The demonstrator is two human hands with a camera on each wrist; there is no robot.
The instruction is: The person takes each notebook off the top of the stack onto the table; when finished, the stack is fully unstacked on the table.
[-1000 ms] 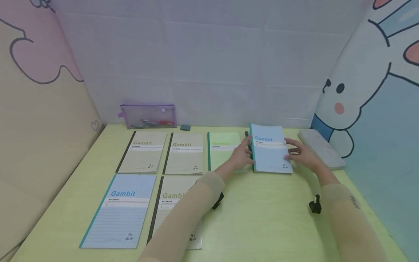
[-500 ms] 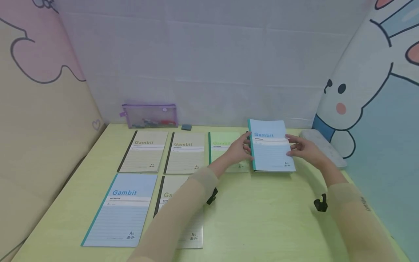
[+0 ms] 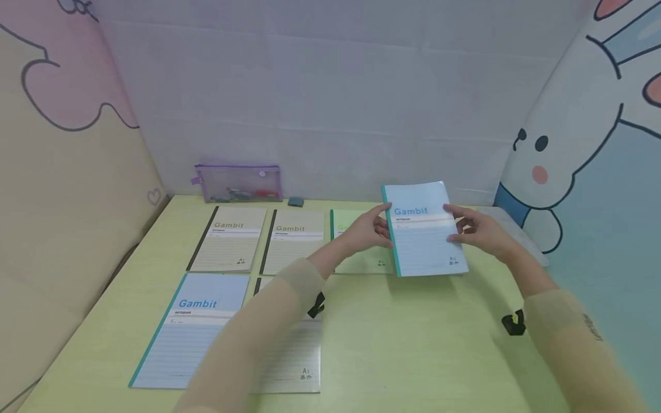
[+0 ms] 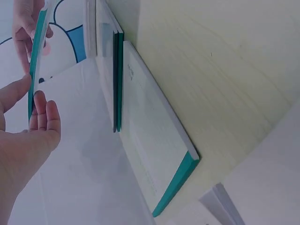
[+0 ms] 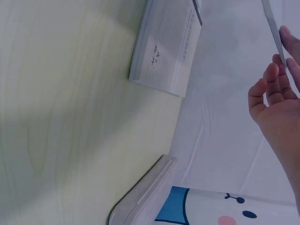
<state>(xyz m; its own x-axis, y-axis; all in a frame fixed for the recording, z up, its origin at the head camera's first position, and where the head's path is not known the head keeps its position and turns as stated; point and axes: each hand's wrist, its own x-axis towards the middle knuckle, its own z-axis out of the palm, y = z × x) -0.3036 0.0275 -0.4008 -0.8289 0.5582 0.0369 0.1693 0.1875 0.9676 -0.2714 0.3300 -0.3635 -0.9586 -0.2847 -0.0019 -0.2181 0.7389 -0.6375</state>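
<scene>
A blue "Gambit" notebook (image 3: 426,252) with a teal spine is held up above the table at the back right. My left hand (image 3: 368,230) pinches its spine edge between thumb and fingers; my right hand (image 3: 480,230) pinches the opposite edge. In the left wrist view, the raised notebook (image 4: 38,51) is seen almost edge-on, well apart from a small stack of notebooks (image 4: 107,61) with dark and teal spines. The right wrist view has the stack (image 5: 166,51) too. Beside it lies a green notebook (image 3: 356,264), partly behind my left hand.
Two tan notebooks (image 3: 227,246) lie in the back row. In front are another blue notebook (image 3: 175,344) and a tan one (image 3: 299,350), both partly under my left sleeve. Along the back stand a purple mesh pouch (image 3: 240,183) and small dark block (image 3: 296,202); a pale flat case (image 5: 145,192) lies right.
Both hands have lifted the blue notebook off the stack and brought it slightly left and toward me. The other notebooks have stayed in place.
</scene>
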